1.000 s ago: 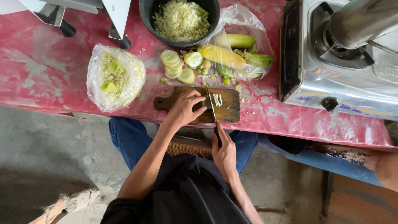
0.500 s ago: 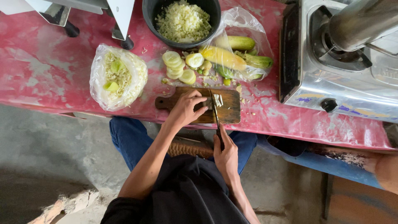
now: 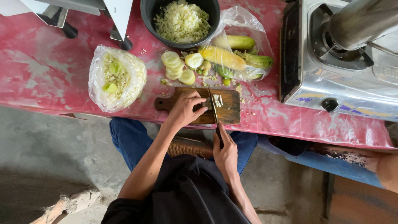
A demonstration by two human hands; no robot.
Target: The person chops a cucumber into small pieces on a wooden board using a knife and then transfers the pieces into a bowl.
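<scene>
I see my left hand (image 3: 184, 110) pressing a pale vegetable piece (image 3: 206, 103) down on the cutting board (image 3: 230, 108), fingers curled over it. My right hand (image 3: 225, 154) grips the knife (image 3: 214, 113), blade crossing the board just right of that piece. Cucumber slices (image 3: 176, 66) lie behind the board.
</scene>
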